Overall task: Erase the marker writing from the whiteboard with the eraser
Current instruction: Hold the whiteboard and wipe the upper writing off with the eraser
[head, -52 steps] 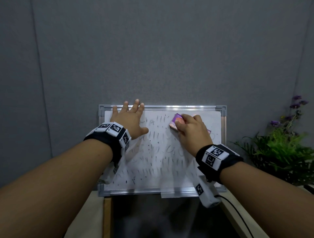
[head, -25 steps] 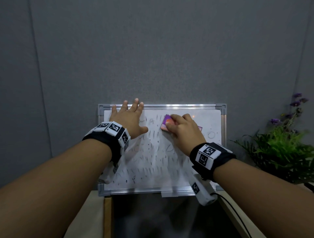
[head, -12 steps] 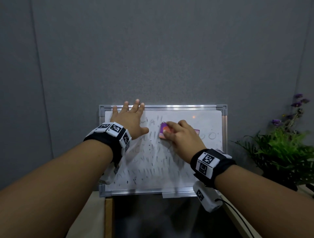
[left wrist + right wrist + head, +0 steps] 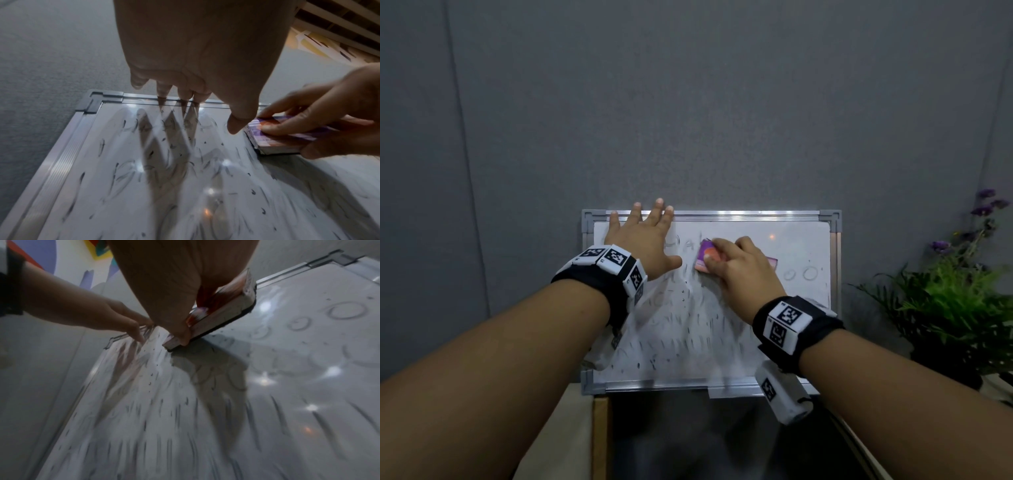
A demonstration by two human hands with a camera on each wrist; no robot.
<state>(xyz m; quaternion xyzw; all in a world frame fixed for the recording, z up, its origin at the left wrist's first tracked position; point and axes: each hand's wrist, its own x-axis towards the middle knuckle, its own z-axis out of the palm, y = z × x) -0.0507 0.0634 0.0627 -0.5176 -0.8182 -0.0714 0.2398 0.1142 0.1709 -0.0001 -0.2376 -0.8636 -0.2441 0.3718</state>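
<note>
Mid-wipe, the right hand (image 4: 743, 274) grips the purple eraser (image 4: 705, 258) against the whiteboard (image 4: 804, 236) just beside the flat, bracing left hand (image 4: 643, 243); next it should probably sweep the streaks below its wrist.

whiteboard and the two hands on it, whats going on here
A person is wiping marker writing off a whiteboard propped against a grey wall. The right hand grips a purple eraser pressed to the upper middle of the board. The left hand lies flat on the upper left corner, steadying it. Smeared strokes cover the lower half, and faint circles remain at the right.
</note>
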